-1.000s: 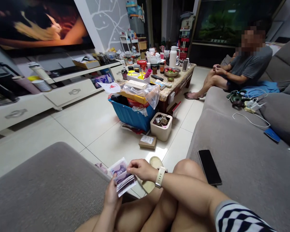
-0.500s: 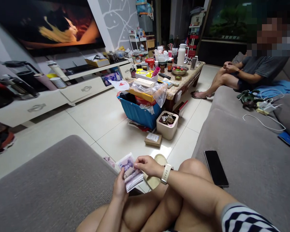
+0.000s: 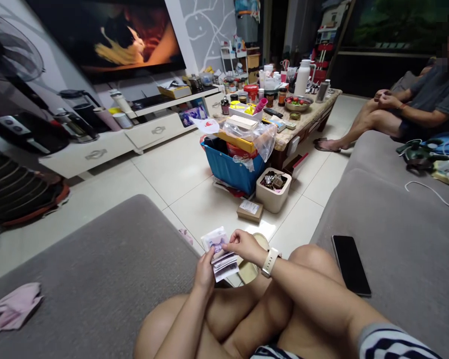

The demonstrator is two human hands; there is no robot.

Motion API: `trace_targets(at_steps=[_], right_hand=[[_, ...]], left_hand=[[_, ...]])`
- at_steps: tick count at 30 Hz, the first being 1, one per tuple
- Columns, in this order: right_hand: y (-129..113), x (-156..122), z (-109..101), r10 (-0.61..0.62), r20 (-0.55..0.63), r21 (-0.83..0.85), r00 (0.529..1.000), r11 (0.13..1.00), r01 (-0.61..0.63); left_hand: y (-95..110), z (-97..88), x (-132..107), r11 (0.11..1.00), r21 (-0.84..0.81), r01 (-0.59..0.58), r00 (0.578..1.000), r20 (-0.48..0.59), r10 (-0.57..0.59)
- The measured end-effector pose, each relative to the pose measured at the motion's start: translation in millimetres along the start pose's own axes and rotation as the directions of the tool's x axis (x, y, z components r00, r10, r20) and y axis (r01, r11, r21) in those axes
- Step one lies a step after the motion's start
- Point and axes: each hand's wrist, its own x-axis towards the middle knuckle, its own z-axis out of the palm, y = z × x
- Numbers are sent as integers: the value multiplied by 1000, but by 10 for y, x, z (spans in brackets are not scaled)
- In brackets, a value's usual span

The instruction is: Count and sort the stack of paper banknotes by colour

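Note:
A stack of purple-and-white banknotes (image 3: 224, 264) is held over my crossed legs, its lower part folded back so that several edges show. My left hand (image 3: 205, 271) grips the stack from the left, thumb pressed on the top note. From the right, my right hand (image 3: 245, 246) pinches the top note's right edge between thumb and fingers. A pale watch (image 3: 271, 262) sits on my right wrist. The fingers behind the notes are hidden.
Beyond my legs stand a small cardboard box (image 3: 250, 211), a cream bin (image 3: 273, 192) and a blue basket (image 3: 230, 169). A phone (image 3: 350, 264) lies on the sofa to my right. Another person (image 3: 422, 99) sits at the far right. A cluttered coffee table (image 3: 314, 114) stands ahead.
The view has swung left, so the room appears shifted right. The banknotes' folded lower part now shows more fanned edges. Both hands keep hold of them.

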Motion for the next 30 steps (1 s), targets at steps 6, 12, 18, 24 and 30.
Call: trace_targets(at_steps=[6,12,18,24,30], right_hand=[[67,41,21,-31,-26,-16,999,999,31],[78,14,8,-63,-25,-41,998,997,62],[136,16,-2,-114,1,13,994,993,114],[162,31,-3,-138,62,77,988,988,133],[133,-3,-17,-156,91,105,984,984,146]], left_hand=[[-29,10,-40,1000,-6,18,999,44,-17],[-100,-13,-27,1000,-16,-7,996,84,8],[-148,-14,-16,996,-90,-20,997,76,27],[-113,3,-60,990,-139,-11,998,65,20],[-107,26,-75,990,-127,-66,997,24,70]])
